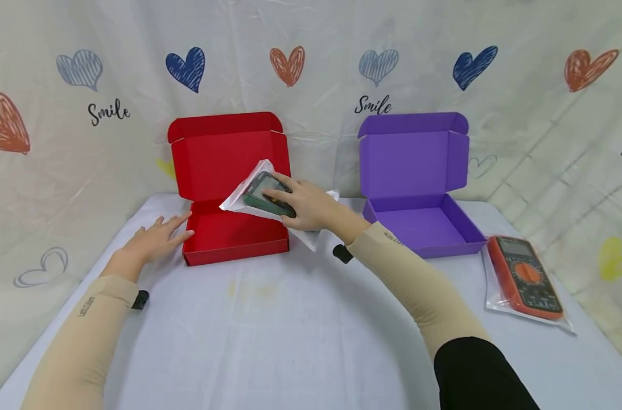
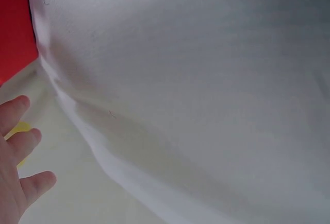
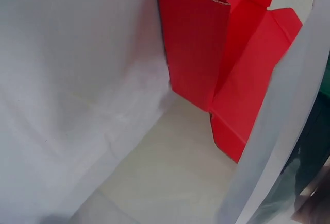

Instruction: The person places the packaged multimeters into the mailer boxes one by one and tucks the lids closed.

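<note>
Right hand grips a bagged green meter over a red box

From where I stand, a person in beige sleeves (image 1: 77,347) works with both bare hands at a table with a white cloth (image 1: 270,347). The right hand (image 1: 316,208) grasps a green meter (image 1: 256,199) in a clear bag (image 1: 232,200), fingers spread across its face. The meter is tilted, above the right part of the red box (image 1: 239,254), and the bag's loose end sticks out past the box's right side.

The left hand (image 1: 154,242) holds nothing; its fingers are extended and spread, two of them at the red box's left wall. I cannot tell whether they press on it.

The red box has its lid raised behind it. To the right, well apart, a purple box (image 1: 451,251) stands the same way. Just beside it, near the table's right edge, an orange meter (image 1: 518,249) with a round dial lies face up in another clear bag.

Behind everything hangs a pale backdrop (image 1: 326,23) printed with hearts and the word "Smile".
</note>
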A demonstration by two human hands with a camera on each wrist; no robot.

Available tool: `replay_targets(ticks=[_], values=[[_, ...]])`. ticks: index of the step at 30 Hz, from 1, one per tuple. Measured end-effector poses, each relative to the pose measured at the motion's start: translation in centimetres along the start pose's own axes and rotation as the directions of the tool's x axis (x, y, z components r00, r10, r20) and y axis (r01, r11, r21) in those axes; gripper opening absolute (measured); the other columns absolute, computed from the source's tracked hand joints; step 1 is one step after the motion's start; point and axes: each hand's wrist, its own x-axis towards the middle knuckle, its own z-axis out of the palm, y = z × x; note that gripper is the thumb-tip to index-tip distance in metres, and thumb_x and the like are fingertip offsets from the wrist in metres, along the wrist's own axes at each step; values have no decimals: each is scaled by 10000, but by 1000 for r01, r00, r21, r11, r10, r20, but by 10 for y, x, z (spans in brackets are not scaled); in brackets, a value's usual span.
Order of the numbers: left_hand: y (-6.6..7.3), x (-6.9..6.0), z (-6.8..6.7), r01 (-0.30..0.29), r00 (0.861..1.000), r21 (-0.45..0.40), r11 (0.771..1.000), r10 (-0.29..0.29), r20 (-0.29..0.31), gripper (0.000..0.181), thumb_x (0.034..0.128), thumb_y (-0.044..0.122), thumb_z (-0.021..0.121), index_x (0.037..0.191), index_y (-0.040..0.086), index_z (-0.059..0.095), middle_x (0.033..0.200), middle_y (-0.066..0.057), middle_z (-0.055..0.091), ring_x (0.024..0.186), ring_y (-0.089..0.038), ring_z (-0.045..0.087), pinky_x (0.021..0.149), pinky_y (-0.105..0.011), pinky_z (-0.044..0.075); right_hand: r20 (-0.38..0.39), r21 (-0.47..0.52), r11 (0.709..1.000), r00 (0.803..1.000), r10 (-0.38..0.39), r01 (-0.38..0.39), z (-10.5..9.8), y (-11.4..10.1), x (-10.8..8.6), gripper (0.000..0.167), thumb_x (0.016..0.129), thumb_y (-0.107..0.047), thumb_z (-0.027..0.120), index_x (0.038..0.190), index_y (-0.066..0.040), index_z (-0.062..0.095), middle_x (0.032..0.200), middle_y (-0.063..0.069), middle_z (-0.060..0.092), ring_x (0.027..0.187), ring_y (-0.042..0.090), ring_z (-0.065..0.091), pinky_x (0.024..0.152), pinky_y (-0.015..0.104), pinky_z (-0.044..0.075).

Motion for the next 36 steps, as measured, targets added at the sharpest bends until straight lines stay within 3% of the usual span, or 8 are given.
replay_targets(ticks=[6,12,26,36], values=[[2,1,0,-10,1000,6,1000,10,-12,797,1046,571,430,1650,133,152,1612,-341,209,1441,-626,93,1079,-816,30,-22,-15,996,996,-83,82,2,-1,13,697,939,-340,602,1597,-260,384,1690,103,166,1211,329,520,967,444,499],[1,3,1,-16,1000,0,1000,16,-9,801,1043,574,435,1649,129,159,1598,-366,207,1438,-628,93,1072,-822,37,-3,-62,994,996,-93,93,7,-2,23,728,931,-368,619,1607,-287,360,1696,85,149,1237,305,497,985,459,490],[-2,5,1,-7,1000,0,1000,7,8,833,1026,586,465,1641,105,174,1597,-371,192,1433,-627,99,1064,-829,74,-64,-160,979,988,-141,129,16,-10,50,671,953,-336,676,1573,-303,420,1704,61,146,1319,300,437,978,430,469],[-3,5,-1,-14,1000,-2,1000,14,10,852,1016,610,468,1641,109,176,1597,-376,179,1428,-634,97,1058,-834,76,-45,-304,938,980,-191,169,28,-26,64,708,944,-366,731,1577,-341,415,1703,48,145,1367,288,385,1023,412,432]])
